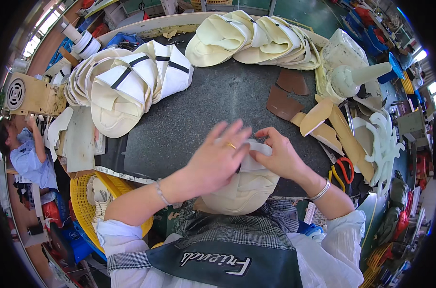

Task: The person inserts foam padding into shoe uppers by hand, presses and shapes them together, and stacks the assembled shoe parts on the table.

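A cream fabric shoe upper (pixel 244 192) lies at the table's near edge, close to my body, with a paler, whitish piece (pixel 252 161) at its far end. My left hand (pixel 213 158) is over its left side, fingers stretched and somewhat spread, slightly smeared by motion. Thumb and forefinger of my right hand (pixel 281 156) close on the whitish piece at its right edge. My left hand hides part of the upper.
Stacked cream uppers with black strips (pixel 127 79) stand back left, more uppers (pixel 247 41) at the back. Right are brown pieces (pixel 285 101), a pale bottle (pixel 347 81) and scissors (pixel 344 173). A yellow basket (pixel 81 201) stands lower left; another person (pixel 30 153) is far left.
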Available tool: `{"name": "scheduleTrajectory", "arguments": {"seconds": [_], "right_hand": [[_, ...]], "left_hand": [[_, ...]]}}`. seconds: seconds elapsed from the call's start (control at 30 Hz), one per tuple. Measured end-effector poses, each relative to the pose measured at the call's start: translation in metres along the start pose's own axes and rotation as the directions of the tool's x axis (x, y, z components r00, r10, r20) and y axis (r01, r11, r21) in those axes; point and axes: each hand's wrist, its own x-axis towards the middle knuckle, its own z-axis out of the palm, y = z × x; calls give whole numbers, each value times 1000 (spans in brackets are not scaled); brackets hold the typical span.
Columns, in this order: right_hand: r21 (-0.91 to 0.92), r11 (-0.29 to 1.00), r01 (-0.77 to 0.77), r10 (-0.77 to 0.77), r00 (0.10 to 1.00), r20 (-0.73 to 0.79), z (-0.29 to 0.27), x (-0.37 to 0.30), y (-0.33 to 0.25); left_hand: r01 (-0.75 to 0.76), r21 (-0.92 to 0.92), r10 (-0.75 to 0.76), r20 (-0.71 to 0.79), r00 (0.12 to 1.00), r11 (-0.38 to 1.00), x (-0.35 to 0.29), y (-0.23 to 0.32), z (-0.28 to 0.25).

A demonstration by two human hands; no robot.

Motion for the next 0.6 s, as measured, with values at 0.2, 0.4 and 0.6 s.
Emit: {"name": "scheduleTrajectory", "arguments": {"seconds": [0.2, 0.4, 0.6], "right_hand": [[-423, 742, 520, -611, 784, -109, -27, -5, -29], [-490, 775, 398, -392, 912, 122, -3, 27, -15], [-531, 428, 731, -632, 663, 402, -2, 8, -5]], "left_hand": [[132, -421, -167, -47, 985, 898, 2, -15, 22], [329, -481, -290, 156, 944, 813, 27, -28, 19], [127, -356, 57, 462, 885, 926, 5, -37, 3]]}}
